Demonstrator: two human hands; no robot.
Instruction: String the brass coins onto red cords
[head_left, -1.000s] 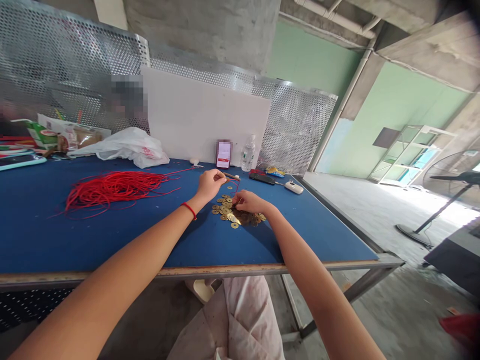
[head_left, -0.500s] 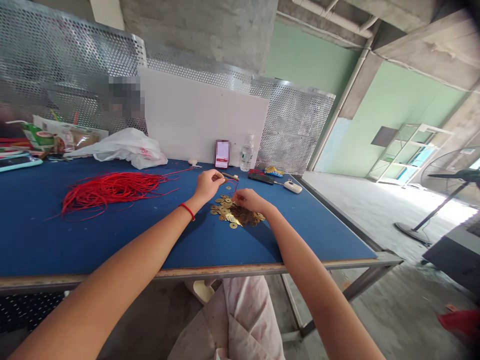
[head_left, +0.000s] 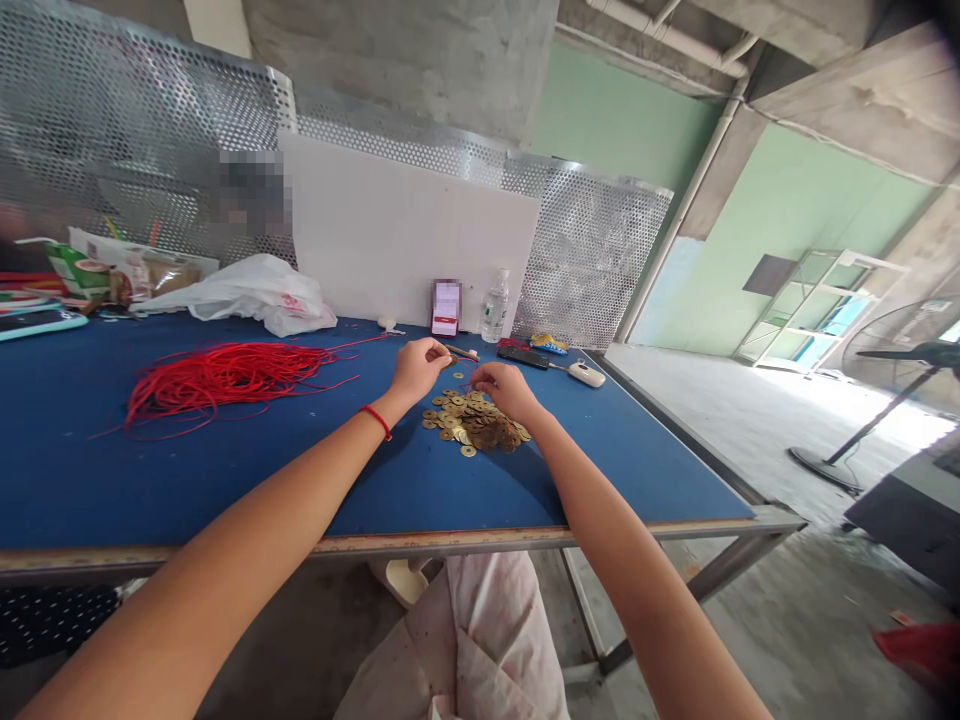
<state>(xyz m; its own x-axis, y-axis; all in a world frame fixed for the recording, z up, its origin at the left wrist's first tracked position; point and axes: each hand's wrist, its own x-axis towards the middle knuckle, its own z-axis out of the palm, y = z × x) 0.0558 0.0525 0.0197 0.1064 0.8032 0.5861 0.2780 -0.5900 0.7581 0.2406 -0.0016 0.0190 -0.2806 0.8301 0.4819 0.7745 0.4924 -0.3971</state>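
Observation:
My left hand [head_left: 420,370], with a red cord bracelet [head_left: 376,421] at its wrist, is closed in a pinch beyond the coin pile. What its fingertips hold is too small to make out. A slim brown stick-like thing [head_left: 463,354] lies just past them. My right hand [head_left: 504,390] is pinched above the back of the pile, with a short bit of red cord [head_left: 465,388] at its fingertips. Below the hands, brass coins with centre holes [head_left: 486,430] lie in a loose heap. One single coin [head_left: 458,376] rests apart, between the hands.
A tangled bundle of red cord [head_left: 225,382] lies left on the blue table [head_left: 255,490]. Behind stand a white plastic bag [head_left: 262,295], an upright phone [head_left: 445,308] and a water bottle [head_left: 495,308]. At right lie a black device [head_left: 523,356] and a white one [head_left: 586,374].
My right hand has lifted slightly up and away from the coins, uncovering more of the pile. The red cord between the hands shows less. My left hand has barely moved.

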